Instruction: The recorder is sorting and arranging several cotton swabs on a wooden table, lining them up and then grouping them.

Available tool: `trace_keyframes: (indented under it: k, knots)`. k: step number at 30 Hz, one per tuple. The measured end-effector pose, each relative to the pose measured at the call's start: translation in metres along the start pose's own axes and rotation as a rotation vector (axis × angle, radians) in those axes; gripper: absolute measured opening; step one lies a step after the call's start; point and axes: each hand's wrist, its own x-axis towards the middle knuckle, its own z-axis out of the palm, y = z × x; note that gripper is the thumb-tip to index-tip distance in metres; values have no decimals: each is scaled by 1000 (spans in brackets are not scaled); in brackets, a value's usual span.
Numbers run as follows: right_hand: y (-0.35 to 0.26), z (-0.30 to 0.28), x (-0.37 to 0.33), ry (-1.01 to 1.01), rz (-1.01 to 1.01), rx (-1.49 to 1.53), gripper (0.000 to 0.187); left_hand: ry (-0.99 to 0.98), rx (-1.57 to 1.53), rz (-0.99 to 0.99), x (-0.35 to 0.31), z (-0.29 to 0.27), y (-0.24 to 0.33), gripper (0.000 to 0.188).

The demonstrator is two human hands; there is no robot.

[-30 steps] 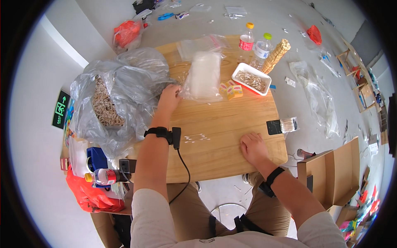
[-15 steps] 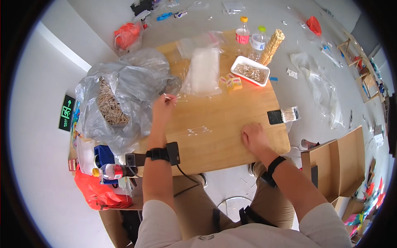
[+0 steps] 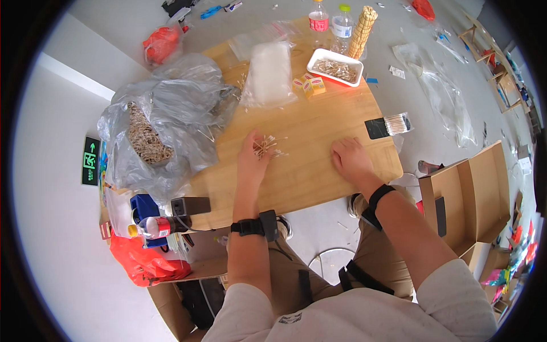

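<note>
My left hand [image 3: 254, 158] is over the middle left of the wooden table [image 3: 307, 128], with its fingers closed around a bunch of cotton swabs [image 3: 268, 147]. Their thin sticks fan out to the right of my fingers, some close to the tabletop. I cannot tell which of them lie on the wood. My right hand [image 3: 350, 159] rests on the table's right side, fingers curled in and nothing visible in them. Beyond it, a clear pack of swabs [image 3: 396, 123] lies on a black pad [image 3: 375, 129] at the table's right edge.
At left, a grey plastic bag [image 3: 188, 85] holds a heap of swabs [image 3: 147, 137]. Clear bags [image 3: 268, 74], small yellow boxes [image 3: 312, 85], a white tray of swabs [image 3: 347, 81], two bottles [image 3: 342, 28] and a woven-looking tan column [image 3: 362, 33] stand farther back. A cardboard box [image 3: 470, 194] is at right.
My left hand has moved right and nearer, from beside the grey bag to the middle left, and now a larger bunch of swabs shows at its fingers. My right hand stays on the table.
</note>
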Motion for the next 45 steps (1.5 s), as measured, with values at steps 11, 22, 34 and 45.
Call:
trace_keyframes:
  k: [11, 22, 34, 45]
  knots:
    - [-2, -3, 2, -19, 15, 40, 4, -114, 546, 148, -12, -40, 6, 96]
    - [-4, -5, 2, 7, 45, 105, 6, -102, 257, 331, 3, -16, 7, 58]
    - [0, -5, 1, -32, 47, 27, 6, -56, 287, 457, -12, -1, 12, 34]
    - [-4, -6, 3, -48, 47, 35, 3, -23, 137, 433, -2, 20, 26, 12]
